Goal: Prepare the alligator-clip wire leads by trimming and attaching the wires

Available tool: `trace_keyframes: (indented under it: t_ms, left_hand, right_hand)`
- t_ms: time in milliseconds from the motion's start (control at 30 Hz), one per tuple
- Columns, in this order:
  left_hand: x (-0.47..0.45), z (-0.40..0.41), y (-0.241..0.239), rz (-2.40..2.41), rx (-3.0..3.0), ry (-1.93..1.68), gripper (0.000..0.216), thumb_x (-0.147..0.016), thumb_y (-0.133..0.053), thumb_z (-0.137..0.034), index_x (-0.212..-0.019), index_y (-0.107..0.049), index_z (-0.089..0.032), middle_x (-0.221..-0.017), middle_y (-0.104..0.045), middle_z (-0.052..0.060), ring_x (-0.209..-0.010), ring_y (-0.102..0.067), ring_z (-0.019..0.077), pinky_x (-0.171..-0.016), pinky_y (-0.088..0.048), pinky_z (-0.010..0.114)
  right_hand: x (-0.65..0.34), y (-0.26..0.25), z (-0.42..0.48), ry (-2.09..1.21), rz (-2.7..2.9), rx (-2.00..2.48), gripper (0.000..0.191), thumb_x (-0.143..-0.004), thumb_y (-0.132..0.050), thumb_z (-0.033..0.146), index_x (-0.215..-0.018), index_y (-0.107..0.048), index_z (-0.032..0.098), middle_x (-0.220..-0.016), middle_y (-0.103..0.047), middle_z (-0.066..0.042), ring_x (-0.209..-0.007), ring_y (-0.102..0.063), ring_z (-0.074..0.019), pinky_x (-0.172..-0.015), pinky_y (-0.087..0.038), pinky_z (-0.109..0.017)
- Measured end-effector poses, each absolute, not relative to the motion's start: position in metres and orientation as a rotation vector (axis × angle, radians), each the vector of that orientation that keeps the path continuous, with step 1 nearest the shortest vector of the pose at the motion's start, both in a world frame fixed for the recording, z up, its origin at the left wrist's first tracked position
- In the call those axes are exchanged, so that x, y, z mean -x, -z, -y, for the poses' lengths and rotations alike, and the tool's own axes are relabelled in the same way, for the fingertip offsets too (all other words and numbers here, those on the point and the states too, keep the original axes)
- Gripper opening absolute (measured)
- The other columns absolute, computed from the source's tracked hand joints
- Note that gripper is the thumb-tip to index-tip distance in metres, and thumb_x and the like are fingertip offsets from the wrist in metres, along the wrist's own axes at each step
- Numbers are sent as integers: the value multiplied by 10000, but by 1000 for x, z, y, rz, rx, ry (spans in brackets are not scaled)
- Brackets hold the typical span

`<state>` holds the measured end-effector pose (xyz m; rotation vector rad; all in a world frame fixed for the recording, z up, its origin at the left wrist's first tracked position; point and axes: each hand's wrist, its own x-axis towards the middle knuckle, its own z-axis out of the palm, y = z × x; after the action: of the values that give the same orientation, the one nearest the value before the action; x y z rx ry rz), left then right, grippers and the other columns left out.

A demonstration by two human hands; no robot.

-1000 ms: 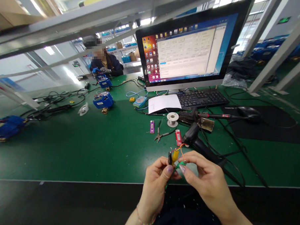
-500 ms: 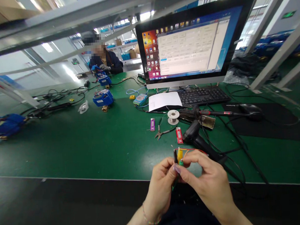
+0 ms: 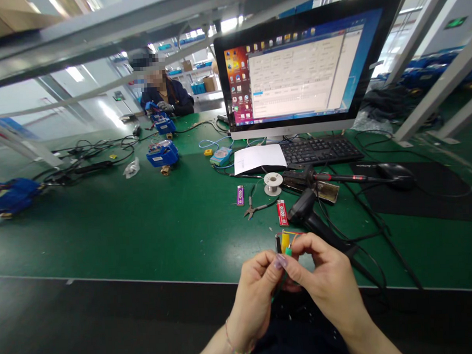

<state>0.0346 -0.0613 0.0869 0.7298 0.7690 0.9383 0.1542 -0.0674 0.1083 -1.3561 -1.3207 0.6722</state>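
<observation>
My left hand (image 3: 254,288) and my right hand (image 3: 329,278) meet near the table's front edge, thumbs almost touching. Between their fingertips is a small bunch of alligator clips: a black clip (image 3: 278,244), a yellow clip (image 3: 285,241) and a green clip (image 3: 288,251). Closed fingers of my left hand pinch the bunch at the black clip's side. My right thumb and forefinger close around the green clip's side. Thin red and yellow wires run from the clip tips toward my right fingers. The clips' lower ends are hidden by my fingers.
Beyond my hands lie a red box (image 3: 282,213), a purple box (image 3: 240,195), cutting pliers (image 3: 251,211), a solder spool (image 3: 273,184) and a black scanner (image 3: 316,223). A monitor (image 3: 294,75) and keyboard (image 3: 321,150) stand behind. Blue valve units (image 3: 163,154) sit left; a co-worker (image 3: 170,94) sits across.
The clips have shifted slightly to the right, and the green clip leans more to the right. Both hands keep their pinch in nearly the same place.
</observation>
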Motion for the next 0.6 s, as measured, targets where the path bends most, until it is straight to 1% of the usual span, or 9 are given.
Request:
trace_keyframes:
  t_ms: [100, 367, 500, 600]
  left_hand:
    - [-36, 62, -86, -782, -724, -925, 316, -784, -654, -402, -689, -573, -112, -635, -556, 10, -567, -515, 87, -568, -451, 210]
    - [-35, 62, -86, -809, -704, -910, 333, -757, -680, -402, -672, -572, -100, -597, -542, -3, -522, -522, 69, -548, -465, 192]
    - [-36, 64, -87, -831, -689, -897, 346, -750, -680, -413, -653, -537, -112, -591, -545, -3, -515, -513, 70, -552, -487, 213]
    - [-33, 57, -78, -883, -781, -900, 309, -774, -644, -413, -715, -507, -142, -637, -529, -16, -556, -512, 81, -577, -502, 232]
  right_hand:
    - [-155, -108, 66, -717, 1285, 1379, 181, -719, -650, 330, -649, -553, 194, -573, -567, 29, -540, -547, -108, -523, -450, -205]
    - [-156, -105, 61, -887, 1178, 1398, 241, -698, -651, 374, -613, -529, 184, -535, -533, 26, -501, -507, -100, -472, -432, -200]
    - [-157, -105, 60, -945, 1149, 1373, 240, -688, -658, 367, -612, -538, 174, -532, -534, 19, -494, -495, -100, -462, -425, -205]
    - [-159, -101, 55, -1023, 1139, 1338, 242, -704, -651, 384, -654, -570, 161, -581, -575, -4, -525, -509, -108, -490, -438, -219]
